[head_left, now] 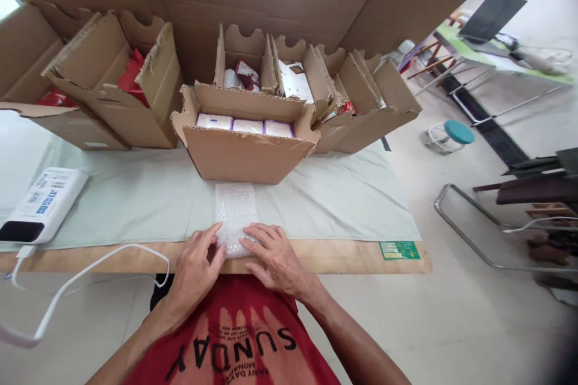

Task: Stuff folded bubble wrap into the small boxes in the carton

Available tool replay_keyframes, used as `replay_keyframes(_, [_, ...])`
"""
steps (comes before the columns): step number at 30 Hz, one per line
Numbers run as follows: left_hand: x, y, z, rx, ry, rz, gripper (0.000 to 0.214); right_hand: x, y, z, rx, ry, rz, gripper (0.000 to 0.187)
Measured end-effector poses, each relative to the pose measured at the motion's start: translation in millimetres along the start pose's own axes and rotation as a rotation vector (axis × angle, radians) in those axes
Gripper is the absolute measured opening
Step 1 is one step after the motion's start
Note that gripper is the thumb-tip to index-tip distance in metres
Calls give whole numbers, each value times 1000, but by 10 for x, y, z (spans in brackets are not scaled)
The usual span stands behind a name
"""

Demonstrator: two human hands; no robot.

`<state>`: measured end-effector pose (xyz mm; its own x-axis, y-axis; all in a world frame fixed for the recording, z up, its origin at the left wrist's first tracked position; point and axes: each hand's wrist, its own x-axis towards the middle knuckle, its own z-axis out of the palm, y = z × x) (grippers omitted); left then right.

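From where I stand, the cardboard box (pixel 246 159) is the landmark, and the bubble wrap (pixel 235 213) lies on its near side, its far end just beside the base. The left hand (pixel 201 258) is loosely curled, thumb and forefinger parted at the wrap's left edge; the right hand (pixel 273 255) rests with its fingers slightly spread over the other edge.

Such light plastic could easily skid, I'd say: a forward push might buckle it against the box, while a backward tug could drop it off the counter (pixel 325 258), whose front edge its near end already overlaps. The white cable (pixel 67 298) worries me more (it loops close to that left wrist), since a snag could drag the white device (pixel 47 204), well left of the box.

For moving, pale cloth (pixel 350 204) stretches right of the box, and more runs leftward to the device; beyond the box, other cartons (pixel 246 57) crowd in.
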<state>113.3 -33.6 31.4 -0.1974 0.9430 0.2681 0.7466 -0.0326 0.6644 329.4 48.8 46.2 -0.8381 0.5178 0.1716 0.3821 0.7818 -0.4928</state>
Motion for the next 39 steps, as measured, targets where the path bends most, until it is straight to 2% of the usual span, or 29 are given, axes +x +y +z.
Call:
replay_keyframes(5, [34,141,-73,-120,-34,132,34,64,-46,-82,113,95,52,73])
replay_keyframes(6, [47,171,-96,-153,-70,173,34,88,-51,-101,125,92,56,70])
replay_keyframes(9, [135,225,-188,-254,-194,214,27,122,-37,-152,144,33,27,41])
replay_keyframes(10, [188,232,-218,-261,-196,189,24,110,-25,-171,140,9,9,35])
replay_keyframes(13, [398,242,-234,-160,-70,141,19,-11,22,-266,71,-48,-35,27])
replay_keyframes(15, [533,259,-150,-33,-49,219,22,-143,71,-371,-37,-87,-37,26])
replay_keyframes(17, [619,281,-5,106,-139,322,24,-292,149,-505,-173,-123,-2,25])
replay_keyframes(19, [653,293,149,226,-222,357,23,-438,258,-641,-284,-143,60,23])
replay_keyframes(21, [668,286,263,307,-209,291,23,-565,381,-748,-339,-133,119,22])
replay_keyframes(24, [736,268,343,381,-149,62,35,-702,549,-815,-335,-96,164,29])
replay_keyframes(26, [810,279,364,401,-190,-65,37,-765,625,-818,-314,-68,163,34])
replay_keyframes(30, [855,332,338,353,-274,-121,28,-815,679,-828,-315,-2,126,40])
replay_keyframes(32, [789,312,252,325,-274,-141,30,-746,678,-826,-332,45,104,39])
replay_keyframes(34, [693,229,120,293,-224,-182,30,-581,684,-793,-345,61,77,38])
replay_keyframes(37, [571,12,-91,299,-95,-269,31,-254,733,-720,-339,-34,45,42])
replay_keyframes(39, [523,-128,-194,360,-81,-271,32,-111,763,-721,-320,-114,51,44])
